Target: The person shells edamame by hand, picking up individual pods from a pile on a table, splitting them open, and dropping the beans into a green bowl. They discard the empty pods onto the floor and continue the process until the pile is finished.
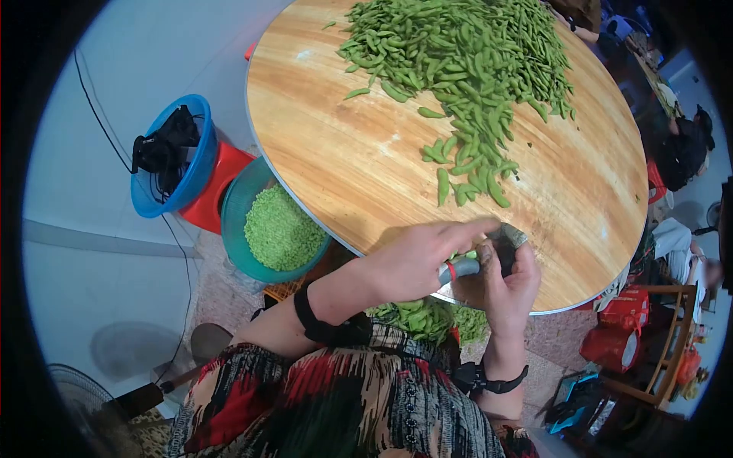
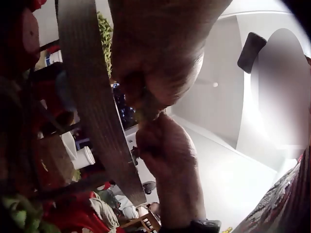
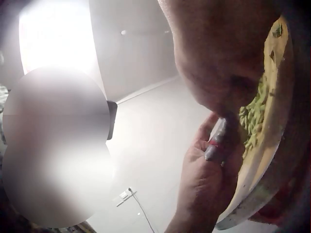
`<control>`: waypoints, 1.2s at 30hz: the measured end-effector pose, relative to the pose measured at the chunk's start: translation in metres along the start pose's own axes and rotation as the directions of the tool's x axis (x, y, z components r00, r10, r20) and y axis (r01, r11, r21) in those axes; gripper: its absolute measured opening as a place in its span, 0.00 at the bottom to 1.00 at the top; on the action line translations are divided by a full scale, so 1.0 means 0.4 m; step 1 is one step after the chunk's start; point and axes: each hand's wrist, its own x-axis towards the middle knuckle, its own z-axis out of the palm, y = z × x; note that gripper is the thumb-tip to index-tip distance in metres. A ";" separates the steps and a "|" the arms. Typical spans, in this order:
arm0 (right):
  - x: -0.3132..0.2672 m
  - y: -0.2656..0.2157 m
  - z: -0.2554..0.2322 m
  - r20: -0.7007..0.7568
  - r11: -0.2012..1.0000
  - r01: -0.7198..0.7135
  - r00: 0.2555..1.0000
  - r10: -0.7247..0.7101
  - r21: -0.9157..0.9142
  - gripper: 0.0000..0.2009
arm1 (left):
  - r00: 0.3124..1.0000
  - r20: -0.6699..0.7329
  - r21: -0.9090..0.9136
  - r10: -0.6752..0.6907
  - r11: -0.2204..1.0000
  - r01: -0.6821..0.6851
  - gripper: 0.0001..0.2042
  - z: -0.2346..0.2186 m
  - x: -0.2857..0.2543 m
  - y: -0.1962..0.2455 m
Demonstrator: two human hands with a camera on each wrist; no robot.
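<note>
At the near edge of the round wooden table, my two hands meet fingertip to fingertip. The left hand comes in from the left and pinches a green edamame pod, mostly hidden by the fingers. A grey cover with a red band sits on the left thumb. My right hand curls its thumb and index finger about the same pod from the right. Grey covering also shows at a right fingertip. A large heap of edamame pods trails towards my hands.
Left of the table, a teal basin holds shelled beans. Behind it, a blue basin with black items stands on a red stool. More green pods lie below the table edge. A wooden chair stands right.
</note>
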 end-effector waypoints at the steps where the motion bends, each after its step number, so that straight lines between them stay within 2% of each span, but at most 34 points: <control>1: 0.001 0.005 0.007 0.003 1.000 -0.001 1.000 0.001 -0.002 0.09 | 1.000 -0.002 -0.002 -0.002 1.000 0.002 0.27 -0.007 -0.004 -0.005; 3: 0.007 0.011 0.016 0.034 0.917 -0.175 0.984 0.174 0.358 0.07 | 0.952 0.161 0.083 0.260 0.958 -0.276 0.23 -0.023 -0.008 -0.016; 4: 0.008 0.006 0.012 0.035 0.919 -0.173 0.985 0.172 0.355 0.07 | 0.952 0.158 0.082 0.263 0.957 -0.278 0.23 -0.021 -0.009 -0.021; 5: 0.008 -0.001 0.004 0.188 0.755 -0.343 0.939 0.288 0.558 0.07 | 0.949 0.102 -0.028 0.297 0.955 -0.296 0.20 -0.016 -0.012 -0.028; 6: 0.007 -0.007 0.000 0.360 0.520 -0.501 0.863 0.354 0.692 0.06 | 0.946 0.043 -0.137 0.322 0.939 -0.314 0.18 -0.014 -0.013 -0.030; 8: 0.010 -0.009 0.010 0.351 0.523 -0.512 0.856 0.380 0.681 0.06 | 0.956 0.011 -0.130 0.292 0.949 -0.289 0.16 -0.020 -0.010 -0.027; 10: 0.017 -0.006 0.017 0.350 0.452 -0.501 0.857 0.378 0.738 0.06 | 0.964 -0.021 -0.124 0.265 0.956 -0.266 0.14 -0.022 -0.007 -0.030; 12: 0.028 -0.011 0.031 0.333 0.480 -0.482 0.870 0.364 0.733 0.06 | 0.996 -0.059 -0.465 0.060 0.882 -0.080 0.10 -0.018 -0.008 -0.041; 13: 0.031 -0.013 0.036 0.317 0.503 -0.463 0.881 0.351 0.730 0.06 | 0.987 0.083 -0.647 -0.138 0.746 0.159 0.08 -0.030 -0.013 -0.026; 14: 0.034 -0.013 0.039 0.316 0.505 -0.464 0.880 0.354 0.728 0.06 | 0.987 0.083 -0.651 -0.138 0.743 0.159 0.08 -0.029 -0.018 -0.031; 16: 0.040 -0.012 0.043 0.254 0.641 -0.392 0.919 0.301 0.660 0.07 | 0.949 0.212 -0.803 -0.233 0.512 0.305 0.09 -0.024 -0.023 -0.049; 17: 0.045 -0.020 0.029 0.253 0.644 -0.392 0.919 0.301 0.657 0.07 | 0.950 0.211 -0.806 -0.231 0.509 0.303 0.09 -0.025 -0.025 -0.057; 18: 0.055 -0.036 -0.003 0.430 0.807 -0.377 0.886 0.171 0.455 0.08 | 0.930 0.134 -0.648 -0.344 0.679 0.344 0.08 -0.028 -0.026 -0.064; 19: 0.066 -0.052 -0.039 0.609 0.927 -0.286 0.789 0.083 0.244 0.09 | 0.902 0.031 -0.452 -0.430 0.799 0.397 0.06 -0.033 -0.027 -0.070; 20: 0.074 -0.058 -0.063 0.768 0.991 -0.127 0.639 0.043 0.050 0.10 | 0.903 0.032 -0.454 -0.429 0.798 0.396 0.06 -0.044 -0.028 -0.075; 22: 0.081 -0.052 -0.086 0.736 0.972 -0.180 0.637 0.231 -0.150 0.11 | 0.880 -0.019 -0.735 -0.474 0.603 0.309 0.05 -0.065 -0.029 -0.083; 23: 0.091 -0.016 -0.078 0.481 0.960 -0.017 0.863 0.154 -0.278 0.11 | 0.893 -0.025 -0.754 -0.449 0.595 0.278 0.06 -0.065 -0.029 -0.081; 24: 0.111 0.019 -0.063 0.195 0.892 0.095 0.981 -0.008 -0.442 0.12 | 0.893 -0.018 -0.755 -0.449 0.591 0.282 0.06 -0.061 -0.030 -0.071; 25: 0.135 -0.014 -0.045 0.089 0.862 0.046 0.996 -0.001 -0.505 0.11 | 0.890 0.014 -0.722 -0.455 0.612 0.324 0.06 -0.060 -0.024 -0.058; 26: 0.141 -0.001 -0.043 0.084 0.862 0.046 0.996 -0.004 -0.505 0.11 | 0.886 0.042 -0.685 -0.461 0.632 0.362 0.06 -0.057 -0.020 -0.050; 28: 0.142 0.029 -0.034 0.169 0.647 0.141 0.985 -0.019 -0.749 0.11 | 0.883 0.063 -0.683 -0.464 0.626 0.377 0.06 -0.047 -0.021 -0.049; 30: 0.112 0.034 -0.033 0.187 0.627 0.183 0.981 -0.060 -0.758 0.09 | 0.878 0.080 -0.685 -0.471 0.614 0.392 0.07 -0.034 -0.021 -0.043; 32: 0.081 0.035 -0.035 0.107 0.819 0.161 0.987 -0.121 -0.551 0.08 | 0.874 0.103 -0.678 -0.475 0.609 0.412 0.08 -0.021 -0.020 -0.029; 33: 0.067 0.016 -0.036 0.089 0.925 0.018 0.996 0.018 -0.381 0.06 | 0.872 0.103 -0.678 -0.478 0.608 0.413 0.08 -0.011 -0.019 -0.029; 34: 0.051 0.010 -0.033 0.092 0.926 0.016 0.996 0.020 -0.378 0.06 | 0.863 0.150 -0.740 -0.482 0.525 0.421 0.08 0.002 -0.019 -0.030; 35: 0.034 0.006 -0.030 0.151 0.990 -0.062 0.985 0.081 -0.125 0.05 | 0.855 0.199 -0.790 -0.479 0.438 0.429 0.08 0.011 -0.016 -0.029; 36: 0.020 -0.001 -0.024 0.220 0.980 -0.151 0.968 0.120 0.131 0.05 | 0.854 0.201 -0.786 -0.479 0.442 0.433 0.08 0.015 -0.009 -0.025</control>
